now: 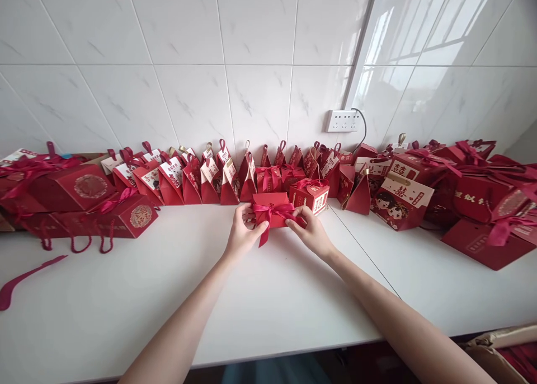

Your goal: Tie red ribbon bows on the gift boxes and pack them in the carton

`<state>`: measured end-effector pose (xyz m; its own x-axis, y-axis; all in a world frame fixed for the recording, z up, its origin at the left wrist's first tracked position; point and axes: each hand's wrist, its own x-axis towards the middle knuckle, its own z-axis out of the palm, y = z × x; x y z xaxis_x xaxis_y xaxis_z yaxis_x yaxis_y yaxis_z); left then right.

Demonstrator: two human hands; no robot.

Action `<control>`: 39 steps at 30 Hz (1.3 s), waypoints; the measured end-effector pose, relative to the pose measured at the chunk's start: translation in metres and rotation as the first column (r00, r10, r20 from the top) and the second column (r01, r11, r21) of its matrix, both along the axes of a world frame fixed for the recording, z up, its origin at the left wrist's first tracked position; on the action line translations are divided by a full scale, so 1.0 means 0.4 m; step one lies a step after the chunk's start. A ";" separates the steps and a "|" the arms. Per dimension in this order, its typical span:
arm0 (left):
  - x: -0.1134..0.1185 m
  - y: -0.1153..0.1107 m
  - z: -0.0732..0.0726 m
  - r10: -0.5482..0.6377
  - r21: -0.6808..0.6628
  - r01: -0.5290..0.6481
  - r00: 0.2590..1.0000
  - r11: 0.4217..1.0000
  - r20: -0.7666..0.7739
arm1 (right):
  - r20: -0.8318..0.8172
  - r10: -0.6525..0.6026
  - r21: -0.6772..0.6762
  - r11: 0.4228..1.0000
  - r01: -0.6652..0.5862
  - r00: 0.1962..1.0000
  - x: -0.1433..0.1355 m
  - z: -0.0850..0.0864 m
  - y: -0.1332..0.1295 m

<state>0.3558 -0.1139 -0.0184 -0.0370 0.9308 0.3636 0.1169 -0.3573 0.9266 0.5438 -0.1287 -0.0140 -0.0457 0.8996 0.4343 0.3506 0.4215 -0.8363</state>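
your left hand [245,230] and right hand [312,234] grasp the box [268,198] by its bow [274,210], toward the desk's [251,305] back edge. uneven tension could loosen the bow.

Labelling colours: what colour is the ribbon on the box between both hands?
Crimson ribbon, on a red box; shows best in the head view.

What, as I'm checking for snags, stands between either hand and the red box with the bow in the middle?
Nothing visible: the left hand and right hand are at either side of the red box and its ribbon bow. The nearby patterned box sits behind the right hand, not in between.
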 end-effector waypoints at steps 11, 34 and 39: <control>-0.018 0.006 0.011 -0.122 -0.076 0.121 0.993 0.990 -0.007 | -0.001 0.060 -0.064 0.996 -0.060 0.998 -0.005 0.017 -0.014; -0.014 0.000 0.001 -0.299 -0.155 0.303 0.953 0.940 0.050 | -0.145 -0.020 -0.030 0.999 0.015 0.989 -0.002 0.014 -0.008; -0.013 -0.004 0.008 -0.260 -0.221 0.262 0.965 0.939 0.042 | -0.055 -0.027 -0.046 0.999 0.024 0.998 0.006 0.008 -0.001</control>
<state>0.3507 -0.1156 -0.0153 0.2150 0.9655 0.1468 0.0361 -0.1581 0.9868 0.5460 -0.1289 -0.0110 0.0010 0.9191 0.3941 0.3129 0.3740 -0.8730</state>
